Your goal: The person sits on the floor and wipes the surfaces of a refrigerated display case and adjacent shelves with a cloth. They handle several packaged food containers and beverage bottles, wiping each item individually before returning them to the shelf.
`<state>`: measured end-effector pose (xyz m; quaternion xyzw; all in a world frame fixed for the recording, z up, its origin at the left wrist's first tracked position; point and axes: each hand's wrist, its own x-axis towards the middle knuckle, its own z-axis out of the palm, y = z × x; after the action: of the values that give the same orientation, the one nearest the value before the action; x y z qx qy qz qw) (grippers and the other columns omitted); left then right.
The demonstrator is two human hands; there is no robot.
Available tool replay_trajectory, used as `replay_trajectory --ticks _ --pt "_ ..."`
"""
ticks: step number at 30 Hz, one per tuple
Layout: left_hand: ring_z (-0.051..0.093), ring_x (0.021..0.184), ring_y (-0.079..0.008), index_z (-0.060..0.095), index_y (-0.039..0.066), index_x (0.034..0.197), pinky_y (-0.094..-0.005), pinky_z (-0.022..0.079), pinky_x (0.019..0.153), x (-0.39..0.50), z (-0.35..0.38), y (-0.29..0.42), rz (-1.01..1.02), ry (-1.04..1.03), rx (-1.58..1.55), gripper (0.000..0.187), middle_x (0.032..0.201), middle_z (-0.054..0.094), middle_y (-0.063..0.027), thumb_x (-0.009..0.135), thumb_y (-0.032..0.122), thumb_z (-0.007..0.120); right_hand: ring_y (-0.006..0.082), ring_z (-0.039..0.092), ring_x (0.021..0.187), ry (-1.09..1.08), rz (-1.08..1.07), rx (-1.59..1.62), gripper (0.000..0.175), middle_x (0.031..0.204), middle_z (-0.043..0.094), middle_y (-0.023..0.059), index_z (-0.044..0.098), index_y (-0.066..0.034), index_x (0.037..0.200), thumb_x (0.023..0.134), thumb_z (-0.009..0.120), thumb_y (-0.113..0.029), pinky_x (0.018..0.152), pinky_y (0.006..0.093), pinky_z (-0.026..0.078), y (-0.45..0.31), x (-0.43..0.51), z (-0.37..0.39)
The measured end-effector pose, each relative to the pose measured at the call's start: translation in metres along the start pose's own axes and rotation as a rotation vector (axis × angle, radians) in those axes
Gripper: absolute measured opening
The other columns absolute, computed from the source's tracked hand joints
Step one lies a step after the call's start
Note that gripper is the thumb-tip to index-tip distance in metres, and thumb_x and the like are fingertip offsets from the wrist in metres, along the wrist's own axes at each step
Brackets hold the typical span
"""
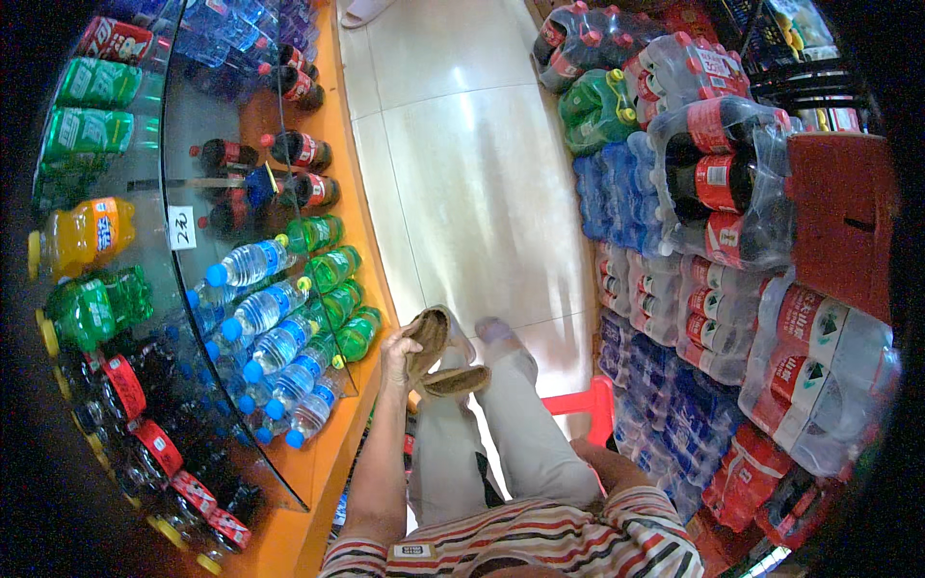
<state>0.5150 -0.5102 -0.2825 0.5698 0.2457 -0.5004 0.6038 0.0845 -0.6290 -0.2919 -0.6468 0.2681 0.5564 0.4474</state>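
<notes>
My left hand (399, 355) grips a brown shoe (429, 339), its fingers around the near edge. A second brown piece of footwear (457, 381) lies across my left leg just below it; whether my hand also holds that one is unclear. Grey trousers (517, 426) cover my legs, which stretch forward over the floor. My right forearm (614, 466) runs down beside my right thigh. The right hand itself is hidden there, near a red plastic stool or chair frame (601, 408).
On my left, an orange shelf unit (285, 538) with a glass shelf (217, 325) holds water bottles (264, 311) and soft drinks (314, 191). Shrink-wrapped bottle packs (712, 180) and a cardboard box (838, 224) are stacked on my right. Between them runs a tiled floor (462, 166).
</notes>
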Motion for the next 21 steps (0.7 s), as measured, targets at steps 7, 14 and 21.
replay_trajectory --ticks 7,14,21 --pt "0.061 0.09 -0.0267 0.052 -0.013 0.113 -0.0314 0.049 0.083 0.031 0.01 0.032 0.01 0.035 0.048 0.059 0.104 0.06 -0.0194 0.056 0.003 0.049 0.0303 0.058 0.086 0.02 -0.007 0.011 0.035 0.093 0.063 0.0137 0.063 -0.0066 0.099 0.074 0.061 -0.031 0.079 0.0397 0.045 -0.025 0.034 -0.054" --pt "0.061 0.088 -0.0257 0.054 -0.013 0.11 -0.0297 0.049 0.08 0.086 -0.02 0.024 -0.033 -0.019 -0.01 0.055 0.102 0.061 -0.0187 0.056 0.0 0.05 0.0309 0.057 0.087 0.03 -0.076 -0.085 0.036 0.094 0.063 0.0135 0.063 -0.0071 0.1 0.074 0.062 -0.032 0.08 0.0403 0.045 -0.039 0.125 -0.159" --pt "0.061 0.082 -0.0239 0.057 -0.012 0.107 -0.029 0.05 0.077 0.115 -0.007 -0.001 -0.184 0.005 0.0 0.052 0.098 0.062 -0.0176 0.057 0.0 0.052 0.0316 0.057 0.088 0.03 -0.129 -0.182 0.036 0.095 0.063 0.0134 0.063 -0.0076 0.1 0.073 0.062 -0.032 0.08 0.0408 0.045 -0.048 0.197 -0.244"
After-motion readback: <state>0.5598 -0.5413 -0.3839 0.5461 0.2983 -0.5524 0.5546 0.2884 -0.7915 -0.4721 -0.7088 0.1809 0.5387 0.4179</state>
